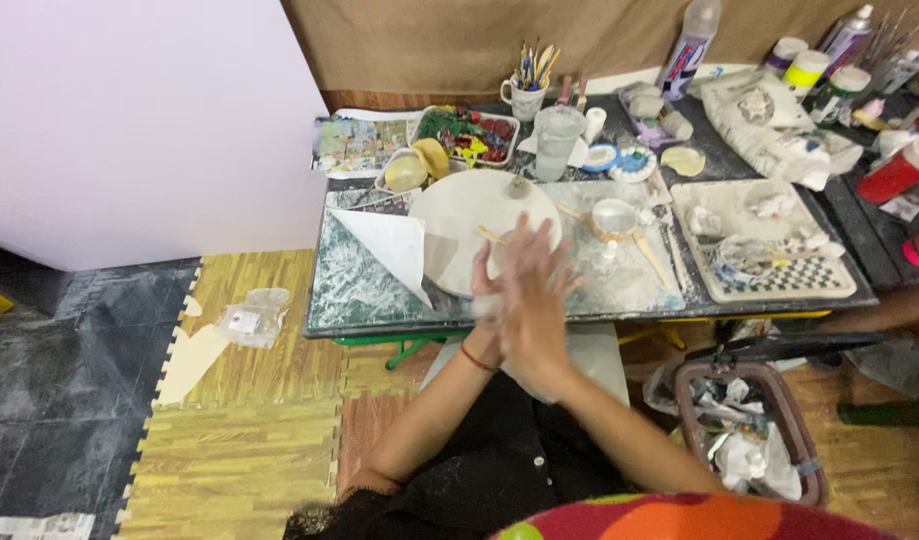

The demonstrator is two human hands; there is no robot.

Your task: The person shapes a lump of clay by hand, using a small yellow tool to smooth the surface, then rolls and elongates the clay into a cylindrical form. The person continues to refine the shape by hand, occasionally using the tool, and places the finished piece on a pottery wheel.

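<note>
Round white board [460,215] flat on low table [360,290], mid-left, w/ thin stick [492,235] lying on its right part and white paper sheet [390,245] overlapping its left rim. Left hand [488,285] and right hand [536,290] pressed palm to palm just over near edge of board, fingers stretched out straight, not curled round anything. Step in hand, prob.: rubbing or rolling sthg btwn palms. Next move, as a judgement: calls for parting palms low over board, clear of stick. Hard to tell: hands motion-blurred, so no saying if a lump sits btwn palms; fingertips smeared into board. Near edge of board hidden behind hands. Bin [695,385] at right partly cut by arm.
</note>
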